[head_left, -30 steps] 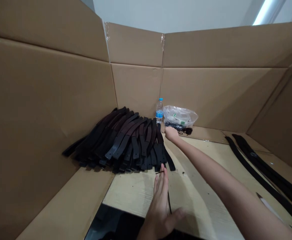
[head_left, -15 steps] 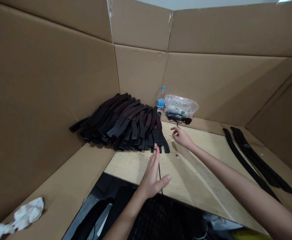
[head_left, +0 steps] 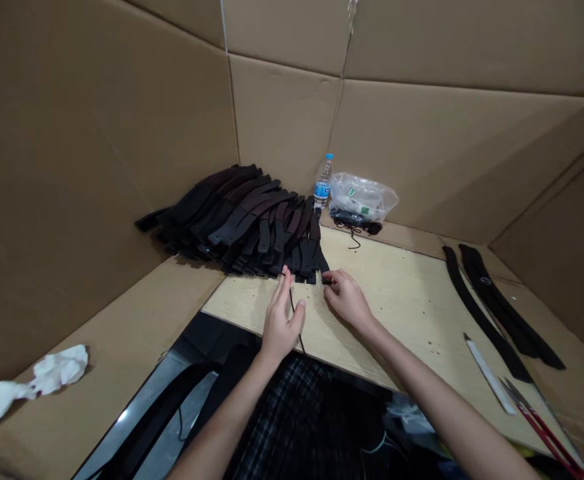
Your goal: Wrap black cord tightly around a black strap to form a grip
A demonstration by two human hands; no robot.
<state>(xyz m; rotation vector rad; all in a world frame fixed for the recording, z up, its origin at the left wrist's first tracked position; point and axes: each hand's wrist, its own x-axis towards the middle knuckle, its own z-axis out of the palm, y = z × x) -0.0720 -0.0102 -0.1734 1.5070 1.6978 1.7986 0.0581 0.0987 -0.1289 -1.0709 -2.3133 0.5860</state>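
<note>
1. Head view: left hand [head_left: 279,323] lies palm down near the front edge of the counter [head_left: 412,313]. Thumb and forefinger look closed on a thin black cord [head_left: 297,331] that trails back toward the body. Fingertips reach the front row of the strap pile [head_left: 242,223]
2. Right hand [head_left: 348,301] is just beside the left, close but not touching. Its fingertips pinch a strap end [head_left: 326,281] at the pile's right front corner, a fingertip-only grip, probably because the piece is thin and flat
3. Strap pile is dark straps fanned and overlapped, backed into the corner of the cardboard wall [head_left: 97,133]. The ends point toward the person, likely so that they stay in reach
4. Water bottle [head_left: 322,185] stands upright beside a plastic bag [head_left: 365,199] at the back wall, well apart from both hands and off the working patch
5. Two long straps [head_left: 492,300] lie flat on the right. A white blade [head_left: 489,373] and red-handled scissors [head_left: 542,420] lie on the right-arm side, seemingly parked for quick pickup
6. Crumpled tissue [head_left: 32,383] sits far left on the cardboard flap, away from everything
</note>
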